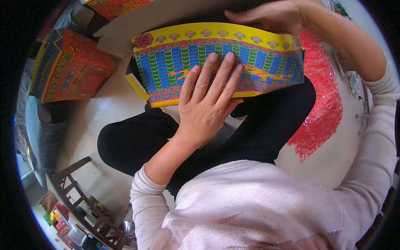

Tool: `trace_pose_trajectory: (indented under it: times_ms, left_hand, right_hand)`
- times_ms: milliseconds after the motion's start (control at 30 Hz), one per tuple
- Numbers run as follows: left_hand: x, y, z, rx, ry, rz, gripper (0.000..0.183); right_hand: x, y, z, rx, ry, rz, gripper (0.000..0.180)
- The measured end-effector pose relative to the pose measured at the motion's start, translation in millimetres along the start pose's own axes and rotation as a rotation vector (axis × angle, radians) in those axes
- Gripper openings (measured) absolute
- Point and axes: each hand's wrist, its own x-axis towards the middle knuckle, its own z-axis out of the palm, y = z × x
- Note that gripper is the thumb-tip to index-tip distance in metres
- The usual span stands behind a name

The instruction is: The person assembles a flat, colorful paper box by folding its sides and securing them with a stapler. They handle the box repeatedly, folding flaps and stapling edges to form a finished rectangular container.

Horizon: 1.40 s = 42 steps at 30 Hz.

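Observation:
A brightly printed paper or card piece [168,70], with a yellow border, blue and green bands, pink flowers and orange figures, lies across above my knees. Its left end shows a folded yellow edge and a dark hollow beneath. My left hand [209,90] rests palm down on its printed face, fingers spread. At its far right edge is my right hand [272,17], thumb stretched to the left; the fingers are partly hidden behind the edge, so its hold cannot be told.
A red printed card box shape [78,68] stands at the left, and another similar piece [118,7] lies at the top. Crumpled red plastic sheeting [325,109] is on the floor at the right. A wooden rack [75,187] stands at lower left, near colourful packets [59,222].

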Motion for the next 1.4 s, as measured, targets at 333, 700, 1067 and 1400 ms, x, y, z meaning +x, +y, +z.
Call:
trace_pose_trajectory:
  times_ms: [333,700,1067,1400]
  left_hand:
    - [6.2,0.2,8.0,-0.114,0.002,-0.044,0.081]
    - [9.7,-0.5,11.7,-0.103,0.006,-0.125,0.083]
    - [13.9,-2.0,4.8,-0.084,-0.05,-0.09,0.096]
    - [51.6,-43.0,-19.4,-0.305,-0.131,0.142,0.103]
  right_hand:
    - [14.6,30.9,14.5,-0.072,0.168,-0.098,0.085]
    - [22.4,40.0,20.5,-0.099,0.211,-0.119,0.079]
    - [27.7,42.7,20.7,-0.115,0.208,-0.138,0.072]
    - [2.0,43.3,26.9,-0.122,0.237,-0.094,0.067]
